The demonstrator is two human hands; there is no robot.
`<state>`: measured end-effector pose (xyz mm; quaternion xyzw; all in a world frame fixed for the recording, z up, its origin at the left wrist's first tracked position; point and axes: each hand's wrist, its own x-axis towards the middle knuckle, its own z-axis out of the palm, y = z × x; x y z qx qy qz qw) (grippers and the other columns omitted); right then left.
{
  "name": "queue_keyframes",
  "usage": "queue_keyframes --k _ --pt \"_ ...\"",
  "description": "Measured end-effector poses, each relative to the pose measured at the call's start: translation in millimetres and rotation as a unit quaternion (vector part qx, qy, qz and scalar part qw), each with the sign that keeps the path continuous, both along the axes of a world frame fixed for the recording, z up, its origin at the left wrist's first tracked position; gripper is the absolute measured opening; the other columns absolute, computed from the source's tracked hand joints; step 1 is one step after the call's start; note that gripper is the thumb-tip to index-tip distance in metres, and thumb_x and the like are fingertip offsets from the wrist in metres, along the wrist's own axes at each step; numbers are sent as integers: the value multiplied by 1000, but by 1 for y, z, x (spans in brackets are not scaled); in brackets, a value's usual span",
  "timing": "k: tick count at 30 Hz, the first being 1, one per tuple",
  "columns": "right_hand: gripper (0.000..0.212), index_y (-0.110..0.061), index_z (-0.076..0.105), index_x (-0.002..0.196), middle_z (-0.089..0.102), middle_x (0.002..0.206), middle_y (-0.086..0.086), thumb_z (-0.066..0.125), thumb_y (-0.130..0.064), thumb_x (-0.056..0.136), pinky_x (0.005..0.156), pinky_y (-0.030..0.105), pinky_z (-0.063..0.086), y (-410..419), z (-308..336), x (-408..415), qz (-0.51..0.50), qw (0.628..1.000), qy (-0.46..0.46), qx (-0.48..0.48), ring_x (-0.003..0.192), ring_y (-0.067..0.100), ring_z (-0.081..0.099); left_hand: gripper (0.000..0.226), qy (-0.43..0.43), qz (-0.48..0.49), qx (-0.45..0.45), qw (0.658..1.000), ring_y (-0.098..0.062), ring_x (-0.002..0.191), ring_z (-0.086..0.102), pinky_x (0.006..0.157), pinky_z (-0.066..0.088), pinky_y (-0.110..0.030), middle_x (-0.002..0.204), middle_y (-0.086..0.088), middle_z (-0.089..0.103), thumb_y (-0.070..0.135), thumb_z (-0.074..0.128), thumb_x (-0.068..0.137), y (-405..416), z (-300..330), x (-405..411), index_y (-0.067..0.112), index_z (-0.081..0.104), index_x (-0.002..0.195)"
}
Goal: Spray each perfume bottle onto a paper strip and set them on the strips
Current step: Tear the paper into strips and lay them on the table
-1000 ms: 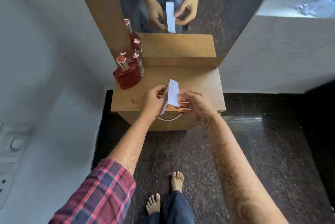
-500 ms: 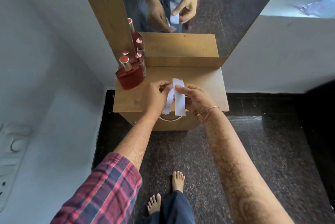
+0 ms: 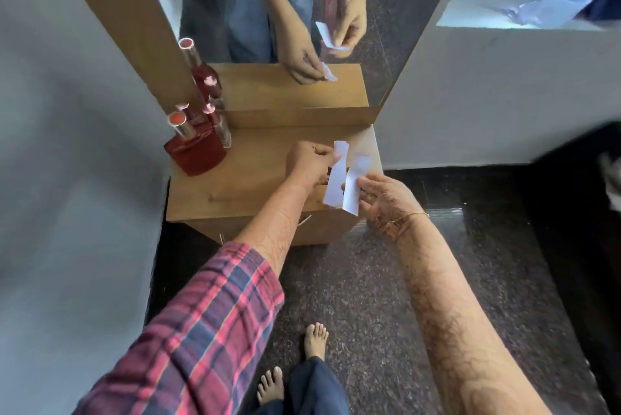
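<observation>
My left hand pinches the top of one white paper strip above the wooden dresser top. Just to its right, my right hand holds a second white paper strip by its side. The two strips hang side by side, slightly apart, over the right front part of the dresser. A large square red perfume bottle with a shiny cap stands at the back left corner. A slim clear perfume bottle stands right behind it, against the mirror frame.
A tall mirror in a wooden frame rises behind the dresser and reflects the bottles, my hands and the strips. White walls close in on the left and right. Dark stone floor and my bare feet lie below.
The single folded paper has become two separate strips, one in each hand. My hands have drawn apart and shifted toward the right front of the dresser.
</observation>
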<state>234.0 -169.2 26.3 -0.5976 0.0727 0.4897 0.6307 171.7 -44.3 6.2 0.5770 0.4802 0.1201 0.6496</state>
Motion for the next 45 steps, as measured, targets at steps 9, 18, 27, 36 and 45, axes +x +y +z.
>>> queue_keyframes --k 9,18,27,36,45 --pt "30 3 60 114 68 94 11 63 3 85 72 28 59 -23 -19 35 -68 997 0 -33 82 19 68 24 17 0 -40 999 -12 47 46 31 31 -11 62 -3 55 7 73 80 -16 -24 61 14 51 70" --pt "18 -2 65 100 68 88 7 67 0 83 68 27 58 -9 -22 45 -44 996 -36 -74 80 19 67 29 79 35 88 992 -24 50 59 57 52 -34 54 -2 61 22 79 70 -18 -30 63 15 54 57" --pt "8 -12 65 79 67 83 7 69 -6 83 55 20 53 57 -26 1 55 985 -152 -67 74 19 64 15 83 102 188 973 -13 68 58 60 46 -26 70 10 61 25 57 92 -1 -25 -30 15 62 82" --pt "10 -15 61 77 61 75 -1 69 -14 83 58 15 37 70 -43 -15 102 884 -410 -202 73 13 56 51 187 -175 436 863 -31 119 39 95 41 -42 129 -11 50 32 64 85 -1 -41 -59 31 49 134" --pt "18 -13 57 72 56 65 -5 72 -19 81 59 18 38 65 -51 -11 92 882 -420 -193 65 12 53 54 251 -228 452 825 -32 133 28 103 31 -46 148 -8 35 41 52 90 -5 -46 -56 35 36 142"
